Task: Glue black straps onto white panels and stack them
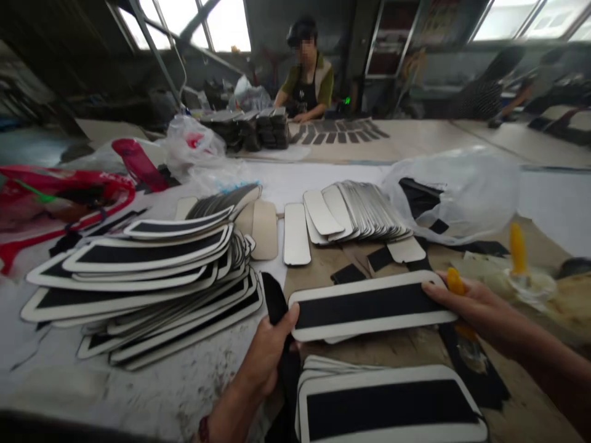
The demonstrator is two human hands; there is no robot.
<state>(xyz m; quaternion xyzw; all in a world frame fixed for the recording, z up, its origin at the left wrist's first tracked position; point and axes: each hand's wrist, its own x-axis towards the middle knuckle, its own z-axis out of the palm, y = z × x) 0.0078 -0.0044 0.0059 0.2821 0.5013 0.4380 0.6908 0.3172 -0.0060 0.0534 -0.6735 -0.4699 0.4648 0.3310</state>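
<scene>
A long white panel with a black strip [369, 306] is held up between both hands. My left hand [270, 347] grips its left end, thumb on top, with dark material hanging beside it. My right hand [466, 301] pinches its right end, the thumb on the black strip and a yellow-handled tool [455, 281] at the fingers. Just below lies a stack of similar panels [392, 403]. To the left is a large, uneven pile of black-and-white panels [148, 264]. Plain white pieces [360, 212] are fanned out beyond the held panel, and one white piece [297, 234] lies apart.
Plastic bags [462, 191] lie at the back right, and red packaging [69, 197] at the left. A second yellow-handled tool [518, 249] stands in a small dish at the right. Across the table, a person [307, 86] works beside dark stacks [272, 128].
</scene>
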